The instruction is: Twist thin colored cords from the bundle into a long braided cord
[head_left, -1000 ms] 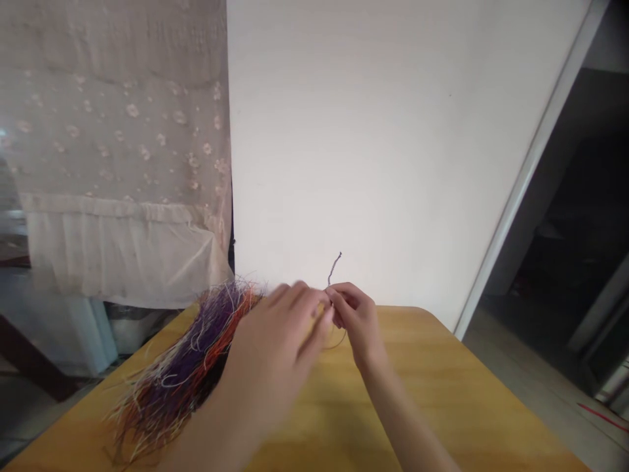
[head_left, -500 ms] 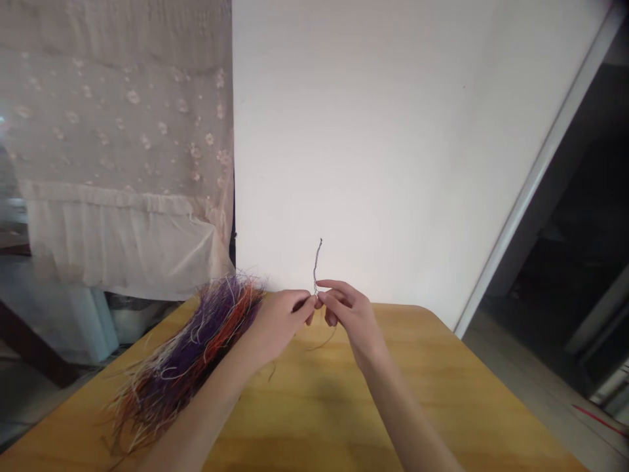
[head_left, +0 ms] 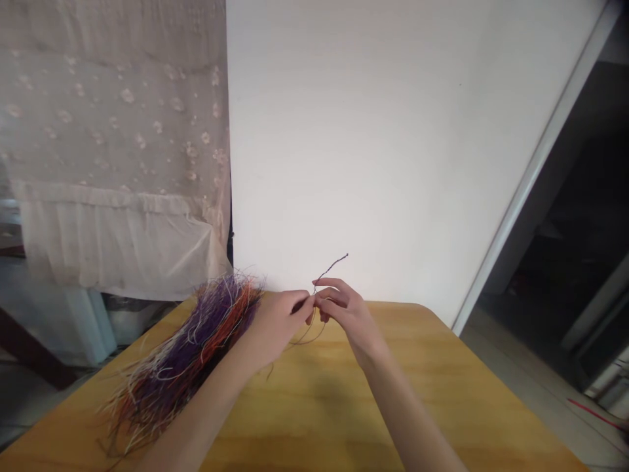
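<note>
Left hand [head_left: 285, 318] mostly closed, thumb and fingertips pinching thin cord [head_left: 333, 266]. Right hand [head_left: 350, 314] half-curled, thumb and fingers pinching cord just beside left fingertips, index finger extended. Cord raised between hands: twisted end slants up rightward, loose strands [head_left: 320, 332] hang below. Purple, orange, pale fibre bundle [head_left: 196, 347] lies on left of table [head_left: 422, 387], beside left forearm. Tabletop stretches right of right forearm to slanting edge. Behind far edge, white wall [head_left: 368, 131]; left, curtain [head_left: 113, 137].
</note>
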`<act>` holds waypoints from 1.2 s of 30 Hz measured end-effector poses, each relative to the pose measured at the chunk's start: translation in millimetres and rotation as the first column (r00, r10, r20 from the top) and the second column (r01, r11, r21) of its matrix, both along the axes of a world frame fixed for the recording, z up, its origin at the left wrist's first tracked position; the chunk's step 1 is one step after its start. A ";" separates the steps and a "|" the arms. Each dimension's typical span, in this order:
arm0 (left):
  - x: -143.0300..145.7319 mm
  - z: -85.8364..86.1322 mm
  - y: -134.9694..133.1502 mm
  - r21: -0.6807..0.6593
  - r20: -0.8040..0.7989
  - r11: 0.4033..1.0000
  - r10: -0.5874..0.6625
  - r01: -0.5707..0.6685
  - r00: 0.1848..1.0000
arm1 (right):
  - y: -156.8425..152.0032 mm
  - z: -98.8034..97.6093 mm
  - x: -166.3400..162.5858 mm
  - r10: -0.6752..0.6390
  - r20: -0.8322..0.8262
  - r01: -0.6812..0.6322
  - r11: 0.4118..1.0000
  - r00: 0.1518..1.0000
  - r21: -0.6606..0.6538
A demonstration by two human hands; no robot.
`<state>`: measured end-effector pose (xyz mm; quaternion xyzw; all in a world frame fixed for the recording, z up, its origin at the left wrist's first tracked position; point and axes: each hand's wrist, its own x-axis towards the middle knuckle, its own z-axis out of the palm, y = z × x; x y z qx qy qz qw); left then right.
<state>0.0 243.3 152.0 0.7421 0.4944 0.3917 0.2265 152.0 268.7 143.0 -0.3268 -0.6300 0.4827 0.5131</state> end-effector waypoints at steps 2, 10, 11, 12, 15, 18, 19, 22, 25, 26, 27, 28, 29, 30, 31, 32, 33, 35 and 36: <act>-1.8 0.5 0.1 0.003 0.011 1.000 0.004 -0.004 1.000 | 0.8 0.2 1.8 -0.013 -0.010 0.013 1.000 1.000 0.011; -4.8 -0.8 3.1 -0.016 0.111 0.998 -0.060 0.062 0.992 | 0.2 2.9 6.5 -0.027 -0.017 0.028 0.999 0.999 0.042; -4.4 -2.0 4.5 -0.018 0.138 0.997 -0.072 0.075 0.988 | -0.5 3.5 6.2 -0.014 -0.011 0.014 0.999 1.000 0.042; -4.2 -3.4 6.1 -0.021 0.166 0.996 -0.085 0.090 0.982 | -1.2 4.0 6.0 -0.003 -0.004 0.003 0.999 1.000 0.042; -5.0 -7.1 11.0 -0.034 0.254 0.989 -0.131 0.144 0.958 | -1.7 4.9 6.4 0.014 0.020 -0.015 0.999 1.000 0.043; -6.3 -8.7 14.6 -0.049 0.331 0.978 -0.177 0.204 0.927 | 0.2 4.1 7.6 0.016 0.053 -0.018 0.998 0.998 0.053; -6.4 -8.7 15.4 -0.053 0.355 0.974 -0.189 0.221 0.916 | 1.1 3.6 7.9 0.015 0.064 -0.018 0.998 0.998 0.058; -4.7 -8.0 16.9 -0.068 0.422 0.964 -0.206 0.258 0.883 | 3.3 2.0 7.7 -0.014 0.098 0.006 0.997 0.995 0.082; -2.1 -8.0 18.0 -0.083 0.481 0.963 -0.187 0.258 0.856 | 3.3 1.2 6.6 -0.090 0.138 0.073 0.989 0.986 0.126; -1.4 -8.5 18.4 -0.090 0.499 0.964 -0.174 0.250 0.849 | 2.7 1.1 6.2 -0.120 0.155 0.098 0.985 0.981 0.144; -1.0 -9.2 18.8 -0.096 0.516 0.965 -0.159 0.242 0.841 | 2.1 1.0 5.9 -0.149 0.174 0.121 0.979 0.974 0.162; -0.9 -10.0 19.3 -0.104 0.532 0.967 -0.145 0.234 0.834 | 1.4 0.9 5.8 -0.175 0.194 0.141 0.974 0.965 0.179; -0.9 -10.9 19.7 -0.111 0.545 0.968 -0.131 0.226 0.828 | 0.8 0.8 5.9 -0.198 0.215 0.157 0.968 0.956 0.195; -1.1 -11.6 20.1 -0.118 0.556 0.968 -0.120 0.221 0.822 | 0.4 0.8 6.2 -0.219 0.236 0.170 0.962 0.947 0.211; -1.4 -12.1 20.4 -0.125 0.567 0.968 -0.110 0.217 0.817 | 0.1 1.0 6.8 -0.239 0.255 0.182 0.956 0.937 0.229; -1.8 -12.2 20.7 -0.131 0.577 0.968 -0.102 0.215 0.811 | 0.0 1.6 7.4 -0.260 0.271 0.193 0.949 0.927 0.249; -2.1 -11.9 20.8 -0.136 0.587 0.967 -0.097 0.216 0.804 | -0.3 2.6 8.0 -0.284 0.281 0.208 0.940 0.917 0.272; -2.1 -10.4 20.1 -0.142 0.609 0.966 -0.088 0.218 0.788 | -2.1 5.9 8.8 -0.345 0.288 0.247 0.912 0.893 0.327; -1.7 -9.8 18.9 -0.146 0.621 0.965 -0.081 0.217 0.780 | -4.4 7.9 8.8 -0.381 0.286 0.272 0.894 0.879 0.355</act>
